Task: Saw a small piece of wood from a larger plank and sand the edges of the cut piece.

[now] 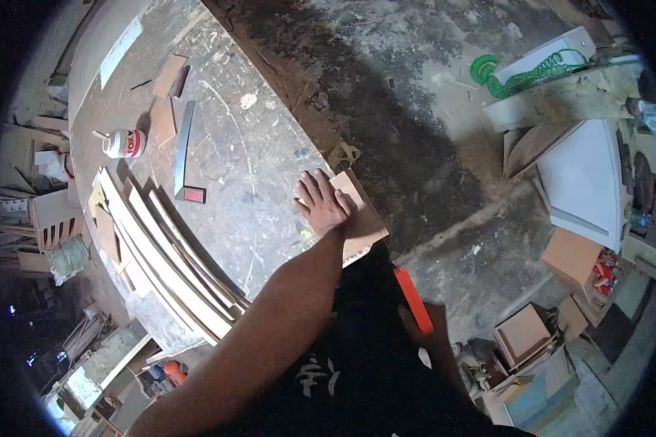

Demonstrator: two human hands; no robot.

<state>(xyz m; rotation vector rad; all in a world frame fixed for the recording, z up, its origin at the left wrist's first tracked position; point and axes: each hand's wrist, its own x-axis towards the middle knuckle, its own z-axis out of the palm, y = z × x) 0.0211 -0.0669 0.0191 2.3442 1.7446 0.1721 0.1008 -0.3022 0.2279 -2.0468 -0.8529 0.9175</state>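
Two hands apart; left hand [322,204] spread flat on a brown board [361,218] overhanging the bench [248,146] edge; right hand [434,328] low by the body, closed round an orange tool [413,300]; curved strips [168,255] stacked along the near rim; glue tub [124,143] well left; bare floor [430,167] beyond.

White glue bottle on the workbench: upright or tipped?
Tipped. The white glue bottle lies on its side on the paint-spattered workbench, nozzle pointing left.
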